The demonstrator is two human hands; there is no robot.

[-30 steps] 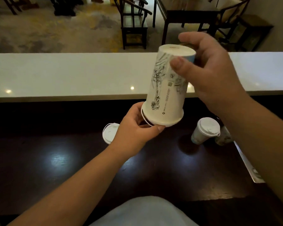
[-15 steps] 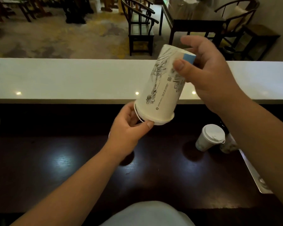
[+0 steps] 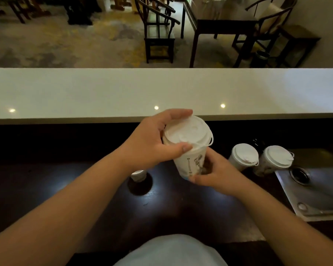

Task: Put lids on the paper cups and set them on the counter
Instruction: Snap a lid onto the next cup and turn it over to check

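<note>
Above the dark wooden worktop (image 3: 46, 189), both hands held one paper cup (image 3: 190, 162) upright in the air. Its side carried a dark ink-style drawing and a line of small print — too blurred to read. A white lid (image 3: 187, 132) sat on its mouth; the left hand (image 3: 152, 143) curled round the lid's rim, thumb in front and fingers behind, while the right hand (image 3: 217, 174) gripped the cup's lower wall. Two more lidded cups (image 3: 242, 156) (image 3: 275, 160) stood side by side, just touching, at the right, close to a metal sink tray (image 3: 315, 196). One small white object (image 3: 137, 174) lay under the left wrist. Beyond the worktop's far edge ran the long pale counter (image 3: 85, 93) — bare along its visible length.
</note>
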